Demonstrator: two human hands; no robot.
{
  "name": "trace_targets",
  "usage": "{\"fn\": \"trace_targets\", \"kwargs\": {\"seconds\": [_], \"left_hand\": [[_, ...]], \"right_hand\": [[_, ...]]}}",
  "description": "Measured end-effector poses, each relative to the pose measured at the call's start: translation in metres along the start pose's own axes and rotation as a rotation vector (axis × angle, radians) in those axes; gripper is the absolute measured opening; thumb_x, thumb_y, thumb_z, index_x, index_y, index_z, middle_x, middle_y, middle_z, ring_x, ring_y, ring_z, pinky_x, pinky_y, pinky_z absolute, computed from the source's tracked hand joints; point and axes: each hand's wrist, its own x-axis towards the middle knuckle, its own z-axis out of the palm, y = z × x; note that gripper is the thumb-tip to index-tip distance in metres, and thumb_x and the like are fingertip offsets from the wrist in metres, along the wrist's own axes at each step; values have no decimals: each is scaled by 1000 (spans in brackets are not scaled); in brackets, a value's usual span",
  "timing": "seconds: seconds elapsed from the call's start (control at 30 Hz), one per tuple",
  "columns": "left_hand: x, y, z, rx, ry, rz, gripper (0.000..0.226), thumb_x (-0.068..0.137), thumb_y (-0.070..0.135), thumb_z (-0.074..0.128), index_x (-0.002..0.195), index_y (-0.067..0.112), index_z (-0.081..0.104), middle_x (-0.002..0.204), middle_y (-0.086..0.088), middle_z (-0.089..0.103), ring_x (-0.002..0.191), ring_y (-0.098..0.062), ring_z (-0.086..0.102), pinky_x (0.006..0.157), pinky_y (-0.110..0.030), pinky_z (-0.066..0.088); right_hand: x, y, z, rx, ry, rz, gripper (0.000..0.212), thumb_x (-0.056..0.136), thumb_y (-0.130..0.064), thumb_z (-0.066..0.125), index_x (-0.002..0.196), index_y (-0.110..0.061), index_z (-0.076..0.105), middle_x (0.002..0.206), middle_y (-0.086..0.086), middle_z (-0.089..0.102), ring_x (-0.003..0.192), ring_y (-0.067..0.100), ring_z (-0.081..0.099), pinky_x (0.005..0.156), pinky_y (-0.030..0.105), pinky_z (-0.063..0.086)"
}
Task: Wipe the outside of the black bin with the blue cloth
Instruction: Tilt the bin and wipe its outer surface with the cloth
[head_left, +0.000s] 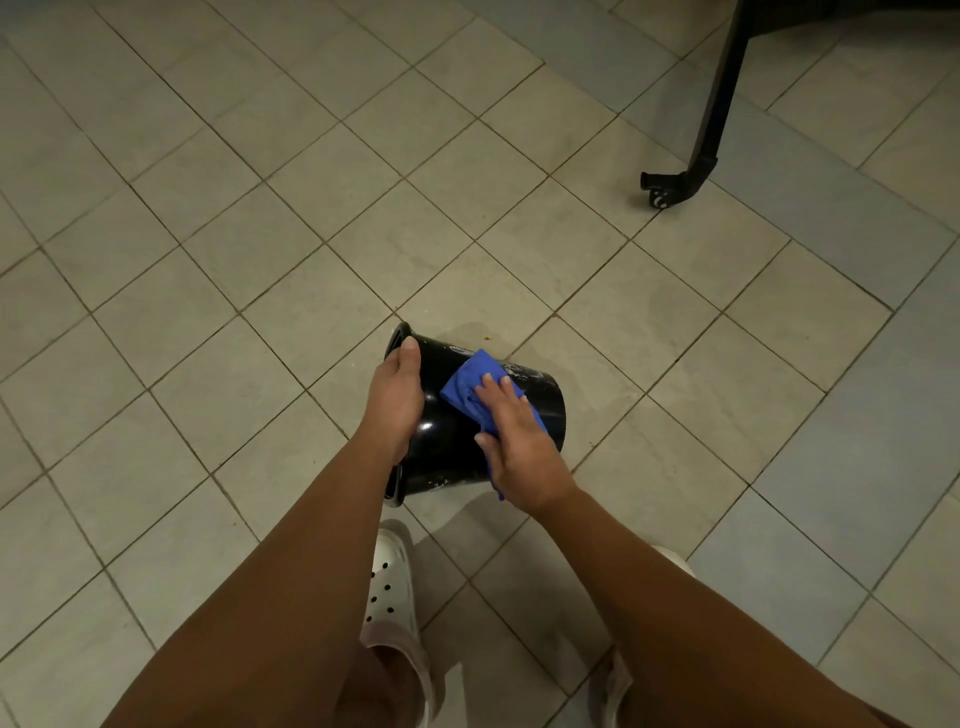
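Observation:
The black bin (540, 400) lies on its side on the tiled floor, its open rim to the left and its base to the right. My left hand (396, 397) grips the rim, fingers curled over the edge. My right hand (519, 447) presses the blue cloth (470, 387) flat against the bin's upper side, fingers fairly straight on top of it. Part of the cloth hangs down under my palm. White specks show on the bin's wall.
Beige floor tiles (260, 260) spread all around. A black furniture leg with a caster (670, 189) stands at the upper right. My feet in white perforated clogs (389, 587) are just below the bin.

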Motion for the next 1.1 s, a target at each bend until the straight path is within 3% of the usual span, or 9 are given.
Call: {"fn": "trace_targets", "kwargs": {"seconds": [0.1,0.27,0.37,0.47,0.57,0.67,0.77,0.93,1.1], "left_hand": [[2,0,-1,31,-21,7,56,104,52,31,132,12,59,122,-11,66,113,-28,63,104,-51,48],[3,-5,-6,43,-34,-7,54,106,48,31,129,10,60,118,-13,68,108,-29,66,101,-51,50],[0,-4,-7,19,-28,-9,54,106,48,30,129,10,60,116,-13,68,107,-29,66,97,-49,52],[-3,-4,-5,28,-14,-15,54,105,50,29,132,13,58,120,-13,65,110,-29,63,98,-49,50],[-4,-2,-4,41,-14,-20,53,106,50,29,134,14,57,123,-13,64,113,-30,60,104,-51,46],[-2,-1,-5,60,-23,-19,54,105,50,29,133,13,58,124,-13,65,113,-30,62,105,-52,46],[0,-5,-7,61,-33,-7,54,105,49,31,131,12,60,120,-13,67,110,-29,64,103,-52,48],[-3,-7,-5,18,-23,-9,52,105,49,31,129,14,61,119,-11,67,110,-28,64,101,-50,49],[-3,-9,-6,-3,-11,-20,50,105,49,33,124,15,64,113,-11,70,106,-29,66,99,-51,50]], "right_hand": [[-8,15,7,-170,-15,-139,51,98,-33,32,144,-9,31,154,10,21,144,24,7,117,43,11],[-4,17,8,-309,-105,-209,53,98,-35,22,147,-19,10,156,1,1,144,25,-7,116,43,1],[2,14,8,-287,-129,-129,54,97,-38,16,146,-23,0,155,-2,-8,143,22,-14,116,41,-3],[3,13,8,-206,-102,38,55,101,-29,25,146,-22,-6,155,-3,-14,141,18,-20,117,41,-5],[-4,11,9,-223,-78,68,56,101,-24,28,145,-20,-6,155,-1,-12,141,20,-19,117,40,-6],[-5,10,14,-243,-93,-50,54,95,-30,19,145,-19,1,154,-1,-4,143,25,-12,115,40,-6],[4,12,15,-265,-126,-149,55,98,-20,34,146,-19,6,153,-4,-1,144,24,-8,116,40,-4],[8,10,9,-168,-97,-11,60,99,-15,38,147,-23,4,156,-3,-1,142,14,-14,116,35,-7],[-1,-1,22,-146,121,-15,50,92,-12,45,141,-11,37,147,10,36,140,31,22,114,39,16]]}}
